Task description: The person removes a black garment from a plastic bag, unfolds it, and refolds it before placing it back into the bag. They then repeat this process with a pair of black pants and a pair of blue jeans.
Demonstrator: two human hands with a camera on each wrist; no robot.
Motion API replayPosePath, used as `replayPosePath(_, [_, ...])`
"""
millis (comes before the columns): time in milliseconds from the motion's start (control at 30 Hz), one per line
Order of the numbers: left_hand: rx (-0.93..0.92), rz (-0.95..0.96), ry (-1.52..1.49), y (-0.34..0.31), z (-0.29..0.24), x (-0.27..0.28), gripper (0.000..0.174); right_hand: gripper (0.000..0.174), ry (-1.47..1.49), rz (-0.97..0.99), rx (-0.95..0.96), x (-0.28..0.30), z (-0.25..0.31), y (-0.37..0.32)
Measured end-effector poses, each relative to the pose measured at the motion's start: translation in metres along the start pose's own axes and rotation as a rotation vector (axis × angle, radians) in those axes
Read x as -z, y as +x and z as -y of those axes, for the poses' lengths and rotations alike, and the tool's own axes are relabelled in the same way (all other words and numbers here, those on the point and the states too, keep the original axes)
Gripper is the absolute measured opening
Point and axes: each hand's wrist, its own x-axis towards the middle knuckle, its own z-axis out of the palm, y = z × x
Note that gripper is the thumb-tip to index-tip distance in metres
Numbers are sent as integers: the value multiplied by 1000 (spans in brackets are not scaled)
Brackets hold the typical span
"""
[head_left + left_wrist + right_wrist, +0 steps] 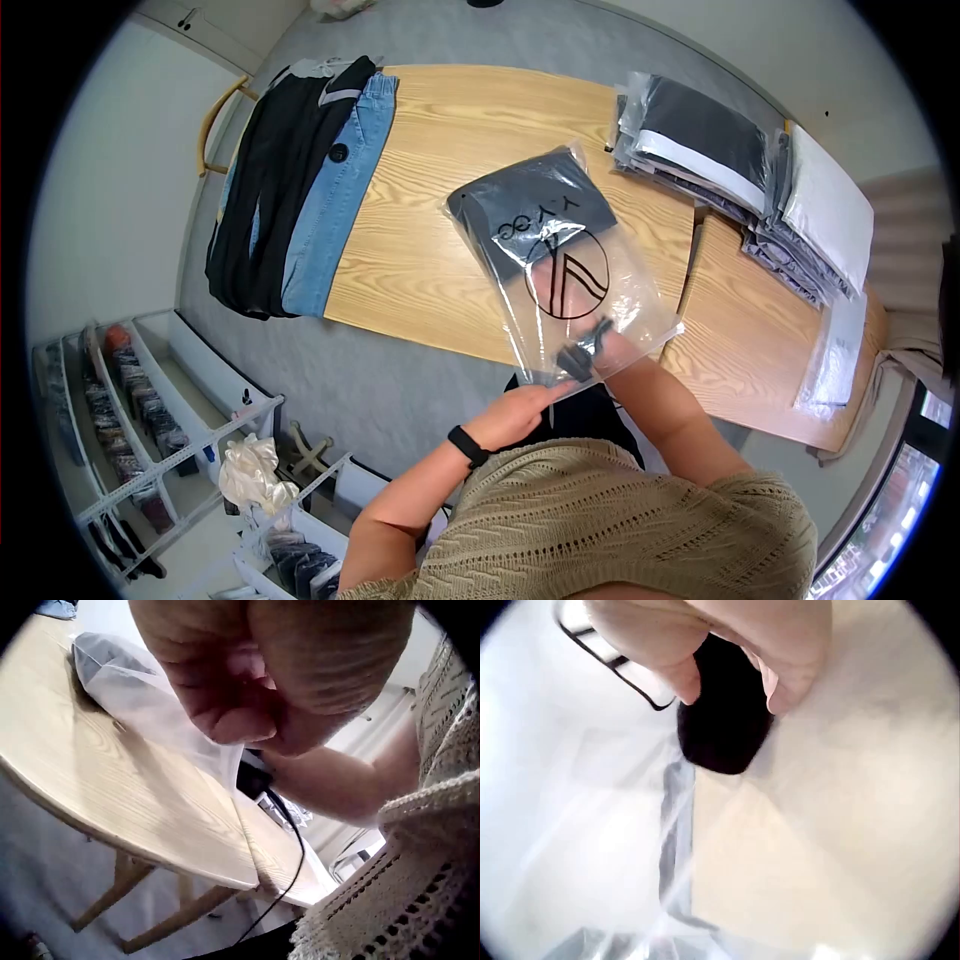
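A clear plastic bag (635,290) with a black printed logo lies slanted over the wooden table. Folded dark grey garment (535,205) fills its far end. My right hand (565,285) is inside the bag, seen through the plastic, at the garment's near edge. In the right wrist view, its thumb and fingers curl about the dark cloth (726,727). A dark wrist camera (585,352) is also under the plastic. My left hand (515,415), with a black band on its wrist, pinches the bag's near edge by the opening.
Dark trousers (265,200) and blue jeans (345,190) lie along the table's (440,110) left end. Bagged garments (705,130) are stacked at the right, beside a white package (830,215). White shelving (180,440) with packed goods stands at lower left.
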Motion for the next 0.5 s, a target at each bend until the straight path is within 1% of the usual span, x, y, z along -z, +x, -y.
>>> replayPosePath(33, [9,5,-3,-7,4,2,70,33,193,-39,68,-20,-27,-24])
replayPosePath(67, [38,2,6,-16,3,7,71,33,146,150,91,-31,-47,-78])
replayPosePath(100, [12,-38,36,-23,2,10,72,32,98,343,117,-36,-57,-124])
replayPosePath(133, [17,-35,67,-30,6,12,70,33,97,425,65,7,-8,-138])
replayPosePath(167, [24,-30,98,-38,10,15,67,34,97,506,11,62,57,-147])
replayPosePath(233, [276,74,50,-48,-15,40,67,33,473,677,39,92,66,-178])
replayPosePath(267, [353,-33,25,-55,-9,42,65,31,395,940,-222,134,90,-161])
replayPosePath(300, [397,-229,-28,-59,2,41,57,24,546,800,-271,147,74,-164])
replayPosePath(333, [382,-357,53,-59,23,44,54,22,364,635,-361,169,82,-150])
replayPosePath(367, [377,-491,-62,-50,41,50,55,22,821,318,-221,177,59,-147])
replayPosePath(400, [370,-627,-173,-38,59,56,55,29,460,187,-502,186,43,-130])
replayPosePath(433, [329,-715,-229,-24,82,60,56,35,471,92,-514,195,42,-106])
replayPosePath(467, [284,-804,-283,-10,97,68,57,42,420,-16,-422,189,16,-85])
replayPosePath(500, [279,-804,-277,4,99,79,57,48,366,-123,-329,176,-15,-66])
